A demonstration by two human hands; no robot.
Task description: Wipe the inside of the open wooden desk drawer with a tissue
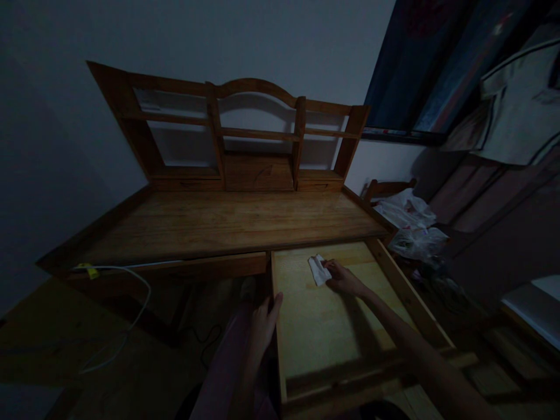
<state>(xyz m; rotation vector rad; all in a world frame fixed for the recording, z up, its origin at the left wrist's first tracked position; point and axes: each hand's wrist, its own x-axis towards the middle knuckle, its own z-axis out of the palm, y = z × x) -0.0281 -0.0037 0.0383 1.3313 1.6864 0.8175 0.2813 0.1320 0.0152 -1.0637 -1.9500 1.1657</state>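
Observation:
A wooden desk with a shelf hutch stands against the wall in dim light. Its right drawer is pulled far out, showing a pale bare bottom. My right hand reaches into the drawer and presses a small white cloth or tissue against the drawer bottom, fingers closed on it. My left hand rests against the drawer's left side wall, thumb on its edge, fingers partly curled.
A white cable with a yellow tag hangs off the desk's front left. Plastic bags lie on a chair to the right of the desk. Clothes hang at the far right. My leg shows below the drawer.

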